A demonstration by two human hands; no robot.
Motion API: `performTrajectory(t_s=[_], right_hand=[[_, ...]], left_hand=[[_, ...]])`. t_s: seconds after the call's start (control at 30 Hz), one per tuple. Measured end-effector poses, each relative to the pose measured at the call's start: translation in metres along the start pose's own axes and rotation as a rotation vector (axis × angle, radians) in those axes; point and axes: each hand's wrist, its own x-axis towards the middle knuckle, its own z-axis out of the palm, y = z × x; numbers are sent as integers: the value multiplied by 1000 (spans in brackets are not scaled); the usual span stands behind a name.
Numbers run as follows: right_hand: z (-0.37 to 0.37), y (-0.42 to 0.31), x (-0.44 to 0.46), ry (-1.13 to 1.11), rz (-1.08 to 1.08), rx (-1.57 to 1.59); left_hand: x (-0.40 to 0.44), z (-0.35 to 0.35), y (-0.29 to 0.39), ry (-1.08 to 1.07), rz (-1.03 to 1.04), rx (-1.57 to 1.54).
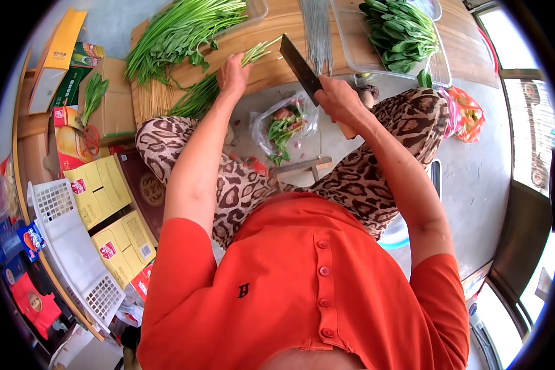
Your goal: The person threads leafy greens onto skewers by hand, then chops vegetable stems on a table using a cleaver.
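My left hand (233, 75) is closed around a bunch of leafy green vegetables (198, 96) on the wooden board (253, 38). The pale stem ends stick out past my fingers toward the right, and the leaves trail off to the lower left. In my right hand (341, 102) is a cleaver (298, 63), gripped by its handle. Its dark blade slants up and left, with the tip close to the stem ends; I cannot tell if they touch. A larger heap of long-stemmed greens (179, 34) lies behind my left hand.
Thin metal skewers (316, 34) lie across the board, and bamboo skewers (154, 100) at its left. A clear tub (353, 46) at right holds dark leafy greens (401, 37). Below the board sits a plastic bag of scraps (283, 126). Boxes (102, 191) and a white basket (74, 246) stand left.
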Motion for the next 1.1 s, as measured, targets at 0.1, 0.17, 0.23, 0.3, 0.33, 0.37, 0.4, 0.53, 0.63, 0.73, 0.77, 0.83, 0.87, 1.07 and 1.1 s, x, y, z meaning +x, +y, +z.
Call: performTrajectory(t_s=[0.1, 0.17, 0.23, 0.3, 0.33, 0.37, 0.4, 0.53, 0.63, 0.73, 0.77, 0.83, 0.87, 1.07, 1.1], right_hand=[[2, 1, 2, 30, -72, 16], [-2, -4, 1, -21, 13, 22], [-1, -4, 1, -21, 4, 16], [-1, -4, 0, -21, -5, 11], [-1, -4, 0, -14, -15, 17], [-1, -4, -1, -7, -26, 23], [-1, -5, -3, -8, -27, 23], [0, -5, -5, -31, -13, 66], [5, -2, -6, -21, -48, 37], [8, -5, -4, -42, -58, -32], [9, -7, -4, -68, -49, -79], [9, -9, -5, -70, -54, -95], [10, -10, -5, -72, -59, -111], [12, -11, -3, -70, -50, -132], [13, -11, -2, -71, -51, -133]], left_hand=[[4, 6, -2, 72, 44, 23], [5, 2, 2, 57, 37, 39], [6, 1, 2, 41, 28, 56], [9, 3, 1, 23, 21, 121], [8, 0, 4, 23, 20, 121], [8, -3, 7, 30, 25, 100], [5, -6, 9, 37, 29, 79], [-10, -8, 17, 6, -1, 7], [-19, -9, 18, 11, 25, 23], [-22, -10, 19, -19, 7, 45], [-23, -11, 20, -31, 1, 33], [-24, -14, 22, -43, -4, 22], [-24, -15, 23, -57, -27, 11], [-25, -17, 25, -83, -71, -16], [-25, -17, 25, -78, -81, -19]])
